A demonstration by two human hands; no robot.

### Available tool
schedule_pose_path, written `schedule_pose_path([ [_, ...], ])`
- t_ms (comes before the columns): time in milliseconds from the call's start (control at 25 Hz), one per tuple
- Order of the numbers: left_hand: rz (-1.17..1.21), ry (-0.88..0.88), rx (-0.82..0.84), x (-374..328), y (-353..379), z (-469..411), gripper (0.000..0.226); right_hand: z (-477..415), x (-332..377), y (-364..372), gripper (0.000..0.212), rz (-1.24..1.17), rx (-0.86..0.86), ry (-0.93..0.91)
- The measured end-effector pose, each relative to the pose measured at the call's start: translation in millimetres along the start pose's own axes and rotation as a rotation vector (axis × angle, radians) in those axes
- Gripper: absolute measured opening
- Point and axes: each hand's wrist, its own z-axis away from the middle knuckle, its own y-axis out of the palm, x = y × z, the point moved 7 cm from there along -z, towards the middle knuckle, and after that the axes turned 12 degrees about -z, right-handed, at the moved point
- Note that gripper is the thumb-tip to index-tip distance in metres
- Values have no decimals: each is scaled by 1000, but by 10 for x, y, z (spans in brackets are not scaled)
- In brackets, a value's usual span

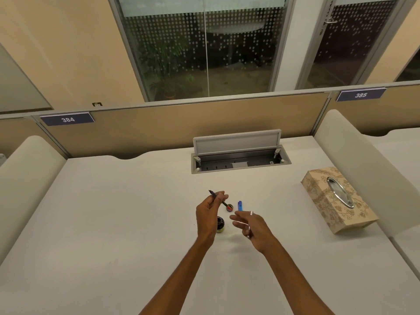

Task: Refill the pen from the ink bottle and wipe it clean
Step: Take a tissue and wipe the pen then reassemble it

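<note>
Near the middle of the bench (113,212), the pen (213,194) is pinched nib-up in the left hand (208,214) above the open ink bottle (220,223), apparently to prevent drips; the right hand (250,226) is held loosely open and empty, the tissue box (336,201) being kept toward the right edge for wiping.

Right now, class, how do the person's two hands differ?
The left hand pinches the pen, nib pointing up and away; the right hand holds nothing. The left hand's fingers are closed on the pen; the right hand's are loosely spread, with rings. Both hover over the desk near the ink bottle.
</note>
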Motion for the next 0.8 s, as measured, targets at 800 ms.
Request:
schedule_pose_path([
  [800, -195, 13, 322, 37, 1510, -91, 31, 61, 2169, -2093, 20, 730, -850, -733],
])
